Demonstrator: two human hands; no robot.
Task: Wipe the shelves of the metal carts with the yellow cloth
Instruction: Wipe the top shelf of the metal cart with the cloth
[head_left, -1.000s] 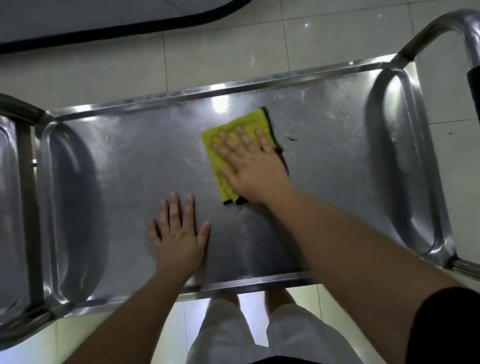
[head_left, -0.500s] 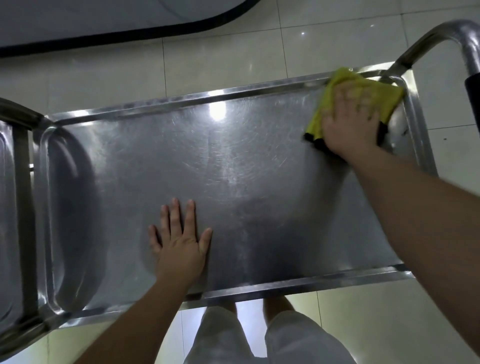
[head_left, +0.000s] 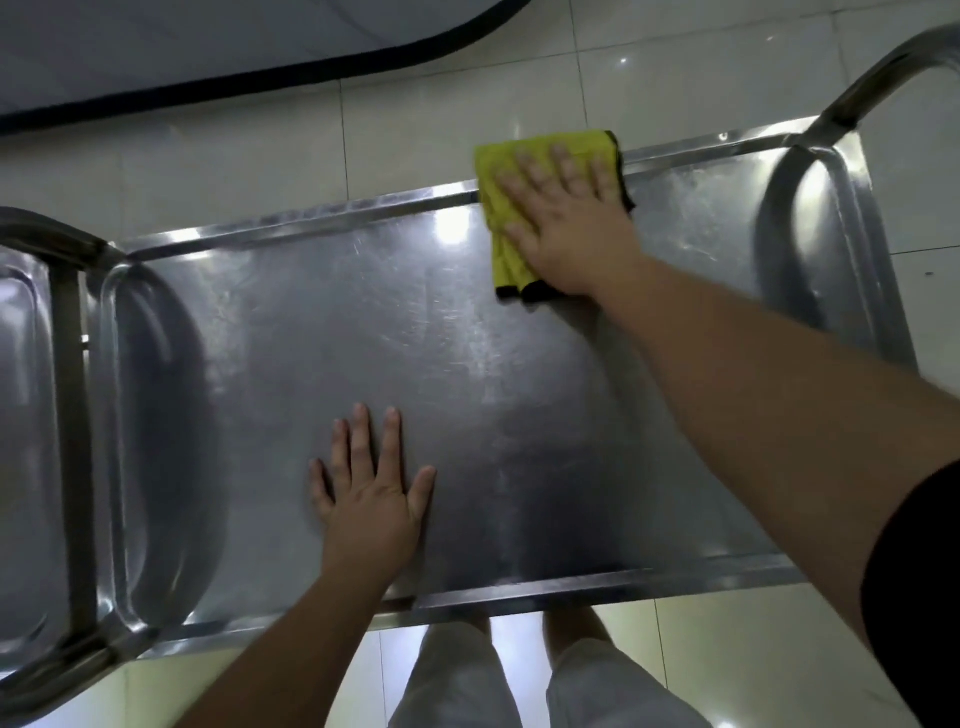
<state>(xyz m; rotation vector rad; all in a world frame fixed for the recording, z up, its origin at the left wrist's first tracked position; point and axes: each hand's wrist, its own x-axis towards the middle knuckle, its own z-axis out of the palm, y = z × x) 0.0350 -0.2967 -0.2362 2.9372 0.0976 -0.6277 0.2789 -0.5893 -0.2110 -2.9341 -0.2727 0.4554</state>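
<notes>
The metal cart's top shelf (head_left: 322, 332) fills the middle of the head view, shiny and scratched. A folded yellow cloth (head_left: 506, 244) with a dark edge lies at the shelf's far rim, partly over it. My right hand (head_left: 571, 218) presses flat on the cloth with fingers spread. My left hand (head_left: 369, 493) rests flat and open on the bare shelf near the front rim, holding nothing.
A curved metal handle (head_left: 883, 67) rises at the cart's right end. A second metal cart (head_left: 26, 395) butts against the left end. White floor tiles (head_left: 260, 145) lie beyond, with a grey dark-edged mat (head_left: 208, 47) at the top. My legs show below the front rim.
My right hand slid the cloth from the shelf's middle to the far right corner, then back left along the far rim. My left hand stayed put.
</notes>
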